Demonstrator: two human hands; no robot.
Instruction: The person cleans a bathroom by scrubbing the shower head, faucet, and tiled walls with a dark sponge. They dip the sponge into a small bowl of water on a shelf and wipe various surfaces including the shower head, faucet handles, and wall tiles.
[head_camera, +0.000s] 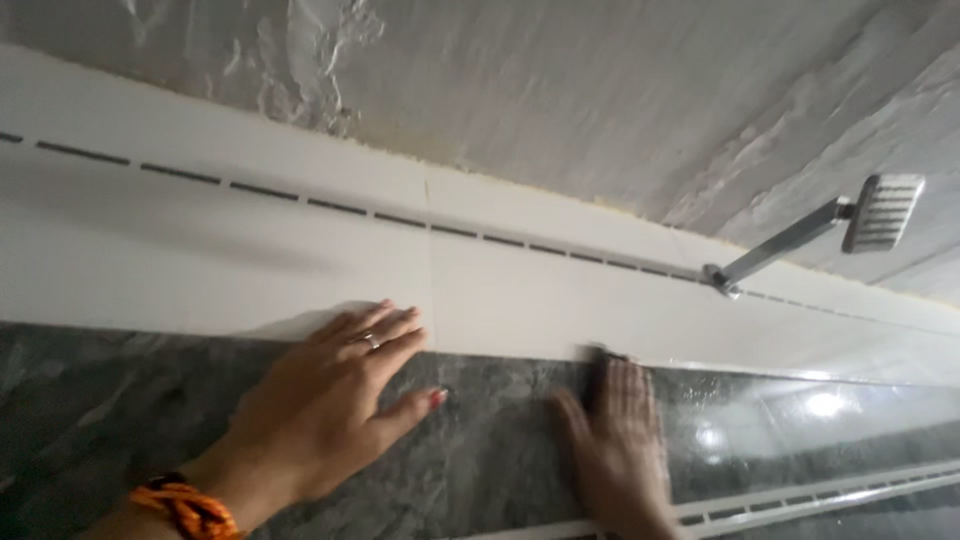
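Dark grey marble wall tile (480, 450) below white tile band (250, 270), both hands pressed flat on it. Left hand (335, 400) palm down, fingers (385, 325) spread, tips reaching over seam onto white band, ring on one finger, orange wrist thread (185, 508). Right hand (615, 440) blurred, flat, fingers together pointing up, small dark object (600, 355) at fingertips by seam, cannot tell what. Chrome shower head (880, 212) on arm from wall, upper right. Rough plaster (560, 90) above tiles.
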